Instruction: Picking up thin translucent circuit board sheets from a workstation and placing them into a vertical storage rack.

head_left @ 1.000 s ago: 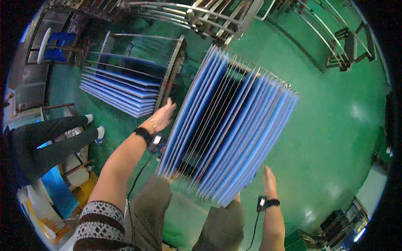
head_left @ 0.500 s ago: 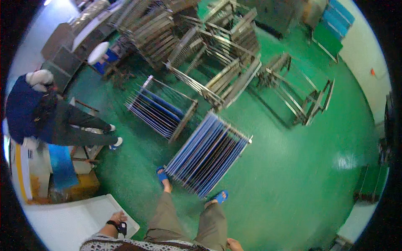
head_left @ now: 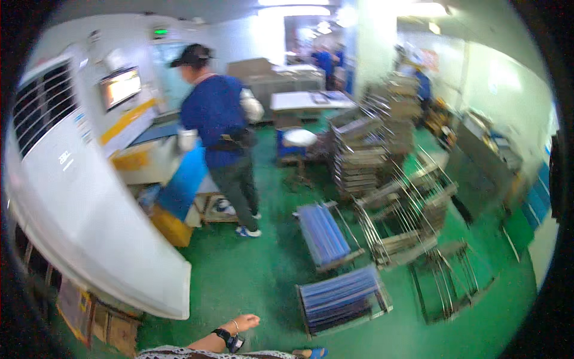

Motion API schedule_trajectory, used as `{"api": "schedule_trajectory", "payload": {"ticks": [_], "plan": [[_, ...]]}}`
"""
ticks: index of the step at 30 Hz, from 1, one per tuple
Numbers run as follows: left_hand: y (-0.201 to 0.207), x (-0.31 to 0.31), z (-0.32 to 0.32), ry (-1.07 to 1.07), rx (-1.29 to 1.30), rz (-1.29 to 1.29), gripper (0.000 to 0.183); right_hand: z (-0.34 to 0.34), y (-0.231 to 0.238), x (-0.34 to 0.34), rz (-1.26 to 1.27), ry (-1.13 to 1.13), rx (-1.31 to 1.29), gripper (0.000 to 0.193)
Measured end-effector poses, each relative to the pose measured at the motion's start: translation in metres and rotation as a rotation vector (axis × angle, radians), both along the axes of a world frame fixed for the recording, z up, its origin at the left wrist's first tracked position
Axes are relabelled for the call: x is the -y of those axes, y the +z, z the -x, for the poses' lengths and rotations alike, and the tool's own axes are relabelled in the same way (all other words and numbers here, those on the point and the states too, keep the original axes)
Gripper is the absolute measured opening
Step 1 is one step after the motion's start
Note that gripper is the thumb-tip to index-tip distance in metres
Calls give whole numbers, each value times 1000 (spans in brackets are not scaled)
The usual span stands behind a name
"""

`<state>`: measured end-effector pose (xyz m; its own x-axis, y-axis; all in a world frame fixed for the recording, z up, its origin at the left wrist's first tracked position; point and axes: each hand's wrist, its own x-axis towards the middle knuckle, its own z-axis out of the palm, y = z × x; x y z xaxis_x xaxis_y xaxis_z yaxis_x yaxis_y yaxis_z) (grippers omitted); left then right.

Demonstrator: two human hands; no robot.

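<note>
My left hand reaches in from the lower edge, over the green floor, with a dark watch at its wrist. Its fingers look loosely apart, though small and a little blurred, and nothing shows in them. The nearest thing to it is a metal rack filled with blue sheets or panels, standing to its right and apart from it. Behind stands a second rack of similar blue pieces. My right hand is out of view. One blue slipper of mine shows at the bottom.
A white air conditioner fills the left side. Beyond it, a co-worker in blue stands at a bench with a blue panel. Empty metal frames and stacked racks stand right. Farther back are a round stool and white table.
My view has lifted and swung left, bringing the air conditioner, screen and far room into sight. The racks now appear lower and farther right. My right hand has left the picture.
</note>
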<state>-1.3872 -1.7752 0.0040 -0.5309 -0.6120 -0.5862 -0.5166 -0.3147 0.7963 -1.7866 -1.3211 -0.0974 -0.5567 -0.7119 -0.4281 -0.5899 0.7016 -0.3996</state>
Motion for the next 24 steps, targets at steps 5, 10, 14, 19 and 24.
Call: {"api": "schedule_trajectory", "payload": {"ticks": [5,10,14,19,24], "plan": [[-28,-101,-175,363,-158,148,23,-79,51,64,291,-374,375,34],[-96,-338,-432,874,302,100,28,-112,90,134,-81,-546,878,27],[-104,-523,-465,1030,427,80,29,-172,89,210,-205,-281,835,27],[-96,-706,-448,1292,583,49,32,-306,105,406,-305,190,738,28],[-153,-677,-317,1565,757,-145,34,-551,113,512,-455,684,609,28]]}}
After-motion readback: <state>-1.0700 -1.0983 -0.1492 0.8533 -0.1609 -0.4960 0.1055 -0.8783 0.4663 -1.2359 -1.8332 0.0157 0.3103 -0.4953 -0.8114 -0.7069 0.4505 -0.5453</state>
